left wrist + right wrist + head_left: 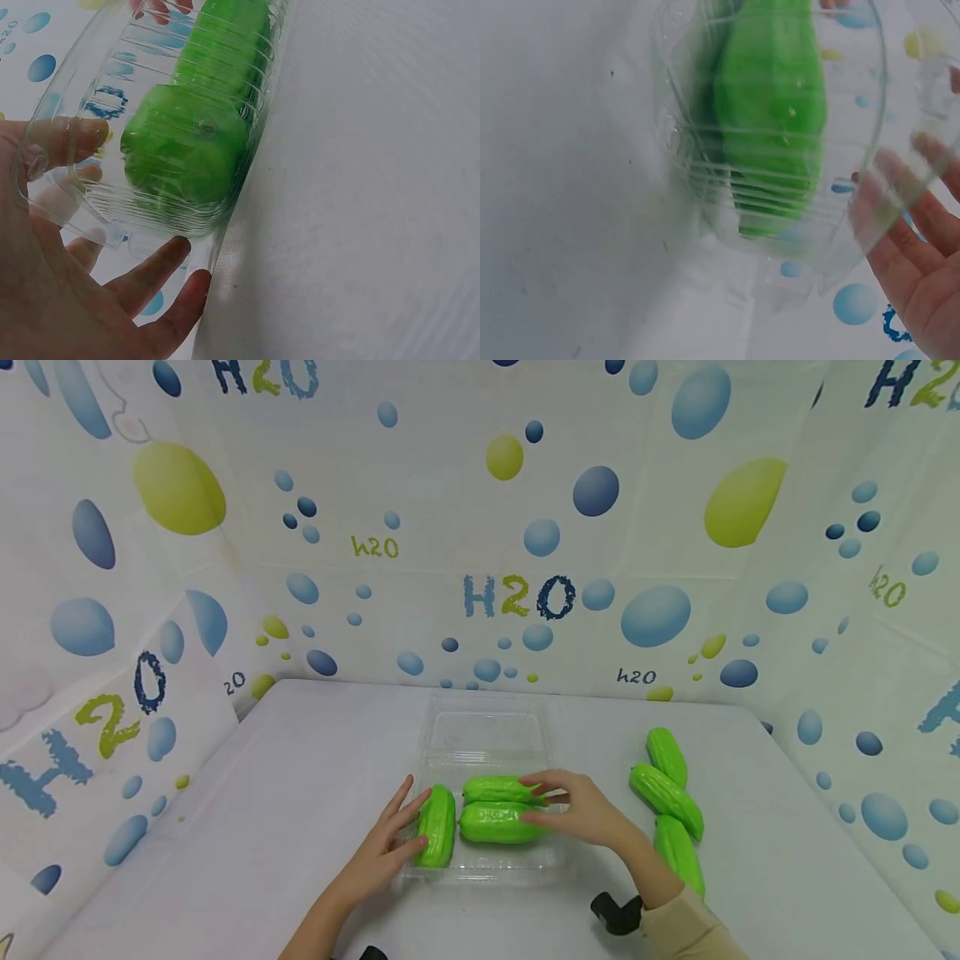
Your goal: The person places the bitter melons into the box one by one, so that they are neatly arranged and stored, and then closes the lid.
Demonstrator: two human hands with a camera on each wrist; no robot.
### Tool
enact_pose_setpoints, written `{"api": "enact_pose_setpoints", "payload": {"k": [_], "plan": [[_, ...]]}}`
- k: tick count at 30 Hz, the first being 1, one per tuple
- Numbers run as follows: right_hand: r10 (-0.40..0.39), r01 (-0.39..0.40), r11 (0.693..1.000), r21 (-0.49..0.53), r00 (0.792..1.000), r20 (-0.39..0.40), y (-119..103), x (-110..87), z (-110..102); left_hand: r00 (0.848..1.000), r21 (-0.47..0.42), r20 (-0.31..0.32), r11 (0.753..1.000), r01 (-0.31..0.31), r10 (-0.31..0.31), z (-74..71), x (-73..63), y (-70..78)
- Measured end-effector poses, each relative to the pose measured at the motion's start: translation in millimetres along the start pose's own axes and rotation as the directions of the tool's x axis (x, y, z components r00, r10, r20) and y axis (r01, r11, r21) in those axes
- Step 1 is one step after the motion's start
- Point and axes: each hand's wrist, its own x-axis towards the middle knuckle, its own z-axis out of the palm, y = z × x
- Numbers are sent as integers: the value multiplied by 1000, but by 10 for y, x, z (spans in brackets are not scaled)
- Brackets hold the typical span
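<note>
Printed backdrop point(427, 485), white worktop point(262, 860), open clear box point(491, 862)

Blue and yellow-green spots and "H2O" lettering cover the sheets around the worktop. Near its middle lies the see-through plastic box, its ribbed lid point(486, 731) folded back on the far side. Three green cucumbers sit in the box: an end-on cucumber point(437, 828) along the left wall, pointing away from the person, and a far cucumber point(493, 789) and a near cucumber point(495, 823) lying crosswise side by side. The left hand point(378, 856) is spread and relaxed at the box's left side; whether it touches the end-on cucumber I cannot tell. The right hand point(581, 810) is released, fingers slightly bent and thumb apart, over the right ends of the crosswise pair. Outside the box, to the right, three loose cucumbers point(667, 802) lie in a row, overlapping, the nearest partly behind the right sleeve point(690, 931).
</note>
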Motion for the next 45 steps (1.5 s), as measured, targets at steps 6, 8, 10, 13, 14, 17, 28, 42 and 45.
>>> {"api": "enact_pose_setpoints", "payload": {"k": [6, 8, 10, 13, 14, 17, 28, 42, 45], "plan": [[-5, 5, 1000, -20, 1000, -30, -1, -45, -100, 1000, 1, 1, 1000, 3, -3, 1, 2, 2], [-11, 10, 1000, -25, 999, -46, 7, -62, -132, 1000, 3, 0, 1000, 5, -5, 1, 3, 3], [-17, 15, 999, -30, 998, -66, 13, -81, -169, 1000, 6, -1, 1000, 8, -8, 1, 6, 2], [-23, 21, 1000, -20, 996, -92, 8, -111, -235, 1000, 3, -1, 1000, 10, -10, 1, 8, 3], [-22, 20, 1000, -21, 995, -99, 4, -121, -257, 1000, 4, -1, 1000, 10, -10, 0, 8, 3], [-8, 7, 1000, -9, 993, -117, -11, -148, -318, 1000, 9, -1, 1000, 6, -6, -2, 8, 0], [-11, 5, 999, -34, 981, -194, -43, -262, -518, 1000, 5, 1, 1000, -18, 18, -1, 12, -32], [41, -66, 994, -88, 966, -255, 4, -459, -792, 1000, 1, -1, 1000, -21, 21, 3, 11, -29], [38, -72, 991, -112, 960, -279, 7, -518, -854, 1000, 0, 0, 1000, -24, 24, 6, 9, -27]]}}
